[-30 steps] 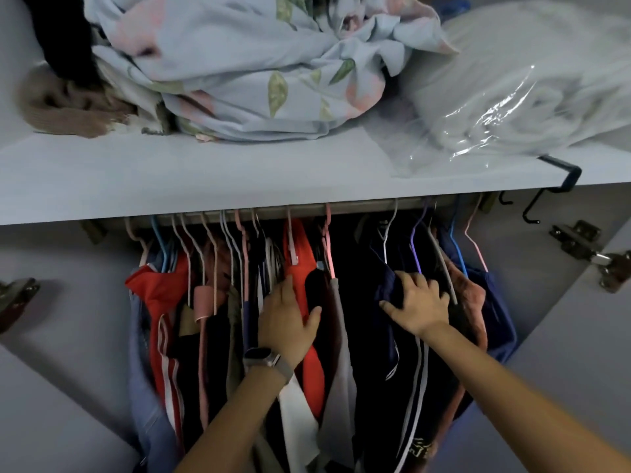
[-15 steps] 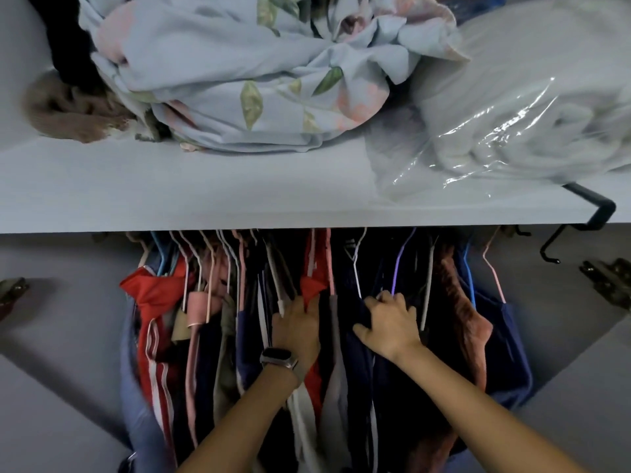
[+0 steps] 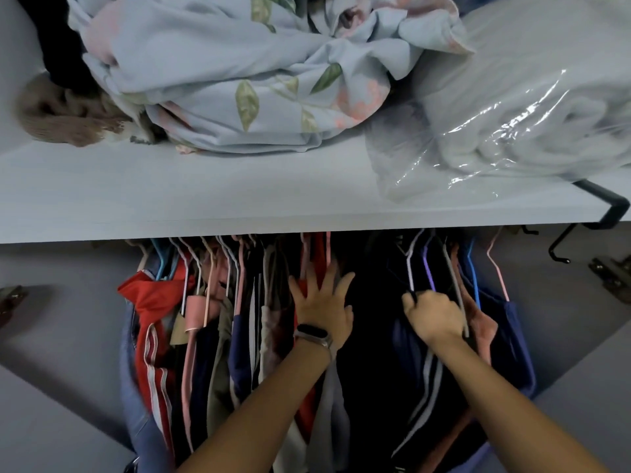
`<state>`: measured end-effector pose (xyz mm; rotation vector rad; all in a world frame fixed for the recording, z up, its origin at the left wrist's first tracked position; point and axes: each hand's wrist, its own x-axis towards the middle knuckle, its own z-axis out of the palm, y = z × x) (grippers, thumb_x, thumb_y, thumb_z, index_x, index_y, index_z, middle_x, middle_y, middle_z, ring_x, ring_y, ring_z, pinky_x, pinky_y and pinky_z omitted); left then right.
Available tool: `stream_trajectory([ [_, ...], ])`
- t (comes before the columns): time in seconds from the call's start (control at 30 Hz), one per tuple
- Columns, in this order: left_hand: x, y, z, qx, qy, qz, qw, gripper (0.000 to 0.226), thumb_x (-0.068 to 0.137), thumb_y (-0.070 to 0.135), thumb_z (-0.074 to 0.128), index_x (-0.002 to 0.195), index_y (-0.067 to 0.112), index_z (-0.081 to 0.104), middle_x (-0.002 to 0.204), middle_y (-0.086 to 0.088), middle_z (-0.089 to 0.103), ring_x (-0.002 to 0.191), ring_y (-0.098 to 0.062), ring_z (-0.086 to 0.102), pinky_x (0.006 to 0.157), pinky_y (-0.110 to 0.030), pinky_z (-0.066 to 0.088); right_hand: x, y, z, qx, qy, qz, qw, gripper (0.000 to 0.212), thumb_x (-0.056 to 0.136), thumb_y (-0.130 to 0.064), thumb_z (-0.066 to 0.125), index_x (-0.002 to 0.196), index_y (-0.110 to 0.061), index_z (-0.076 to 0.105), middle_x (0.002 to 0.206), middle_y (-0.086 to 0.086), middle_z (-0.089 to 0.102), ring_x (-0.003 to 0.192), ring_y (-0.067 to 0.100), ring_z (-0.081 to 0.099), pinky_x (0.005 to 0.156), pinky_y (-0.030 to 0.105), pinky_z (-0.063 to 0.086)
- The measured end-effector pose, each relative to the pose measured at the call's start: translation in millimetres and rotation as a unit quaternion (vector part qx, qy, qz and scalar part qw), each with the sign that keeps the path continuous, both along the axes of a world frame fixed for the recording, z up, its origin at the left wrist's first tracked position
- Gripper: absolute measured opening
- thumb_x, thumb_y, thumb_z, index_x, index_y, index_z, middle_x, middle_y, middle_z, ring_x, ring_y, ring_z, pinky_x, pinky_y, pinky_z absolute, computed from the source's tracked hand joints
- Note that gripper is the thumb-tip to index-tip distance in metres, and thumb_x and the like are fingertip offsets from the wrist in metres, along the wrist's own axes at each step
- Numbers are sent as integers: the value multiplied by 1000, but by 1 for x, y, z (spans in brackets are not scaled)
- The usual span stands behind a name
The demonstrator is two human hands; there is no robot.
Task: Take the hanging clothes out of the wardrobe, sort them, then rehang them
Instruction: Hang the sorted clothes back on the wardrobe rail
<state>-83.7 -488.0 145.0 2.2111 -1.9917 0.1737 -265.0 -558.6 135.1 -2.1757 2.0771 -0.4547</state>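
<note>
Several garments hang on thin wire hangers under the wardrobe shelf (image 3: 239,213). A red jacket with white stripes (image 3: 150,322) hangs at the left, a dark navy striped garment (image 3: 420,377) at the right. My left hand (image 3: 322,302), with a watch on its wrist, lies flat with spread fingers against an orange-red garment (image 3: 316,264) and presses the left group aside. My right hand (image 3: 433,314) grips the dark garment and the hanger wires (image 3: 426,268) of the right group. A dark gap shows between my two hands. The rail is hidden behind the shelf.
On the shelf lie a crumpled floral sheet (image 3: 259,80), a brown furry item (image 3: 61,121) and white bedding in a clear plastic bag (image 3: 512,114). A black hook (image 3: 611,213) hangs at the shelf's right end. Door hinges (image 3: 611,274) sit on the right wall.
My hands have moved apart, widening the gap between the two groups of clothes. My right hand slid to the right and closed on the hangers. The view has tilted up toward the shelf.
</note>
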Motion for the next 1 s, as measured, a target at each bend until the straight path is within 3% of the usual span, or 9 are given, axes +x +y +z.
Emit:
stream_trajectory([
  [0.1, 17, -12, -10, 51, -32, 54, 997, 57, 89, 25, 45, 144, 23, 32, 153, 1, 23, 129, -33, 33, 95, -56, 35, -25, -8, 0, 6, 11, -49, 999, 45, 94, -44, 39, 98, -11, 69, 103, 18, 67, 97, 38, 63, 79, 38, 49],
  [0.2, 46, -15, -20, -4, -69, 57, 996, 36, 72, 12, 39, 82, 14, 74, 115, 1, 65, 86, -25, 55, 55, -34, 42, -36, -10, -2, 1, 55, -40, 998, 44, 94, -43, 39, 97, -12, 69, 99, 14, 67, 101, 34, 59, 78, 37, 48],
  [0.3, 76, -8, -24, 0, -57, 93, 994, 23, 56, 16, 66, 76, 9, 73, 106, -2, 68, 75, -24, 62, 50, -31, 39, -37, -9, -4, 10, 85, -18, 996, 43, 96, -43, 37, 100, -14, 69, 100, 11, 67, 111, 32, 53, 80, 36, 47],
  [0.5, 100, 13, -22, 10, -16, 157, 987, 49, 34, 15, 81, 81, 4, 71, 115, -5, 61, 81, -26, 60, 53, -32, 34, -35, -1, -2, -3, 128, -4, 992, 40, 95, -46, 41, 99, -17, 68, 102, 7, 67, 111, 32, 51, 80, 37, 48],
  [0.6, 94, 19, -11, -5, 45, 95, 994, 42, 67, 25, 63, 107, 13, 66, 127, -2, 53, 107, -28, 55, 69, -43, 46, -36, 6, -9, -113, 174, 50, 977, 35, 79, -38, 68, 98, -8, 66, 99, 13, 62, 94, 36, 51, 76, 43, 45],
  [0.67, 94, 23, -4, -67, 97, 34, 992, 44, 74, 24, 43, 110, 16, 66, 125, -4, 56, 120, -33, 49, 83, -51, 47, -35, 3, -12, -175, 159, 95, 967, 56, 70, -31, 74, 117, -5, 59, 114, 17, 57, 100, 38, 50, 85, 49, 40],
  [0.77, 109, 13, 6, -150, -57, -46, 986, 48, 73, 24, 43, 113, 13, 66, 125, -10, 59, 127, -35, 44, 108, -56, 23, -20, -19, -1, -228, 199, 178, 936, 75, 66, -29, 70, 135, -8, 48, 131, 14, 51, 125, 36, 42, 101, 48, 28],
  [0.87, 125, -3, 7, -53, -159, -67, 984, 58, 74, 34, 37, 121, 10, 63, 133, -10, 56, 134, -31, 37, 116, -46, 5, -3, -41, 14, -143, 326, 216, 909, 83, 69, -37, 70, 140, -6, 42, 145, 13, 42, 140, 33, 29, 111, 50, 12],
  [1.0, 133, -16, -11, 42, -217, 8, 975, 47, 69, 18, 55, 106, -8, 66, 126, -20, 58, 137, -33, 32, 118, -36, -6, -8, -52, 19, -31, 508, 177, 843, 70, 95, -48, 29, 150, -7, 16, 159, 8, 11, 146, 31, -4, 117, 51, -7],
])
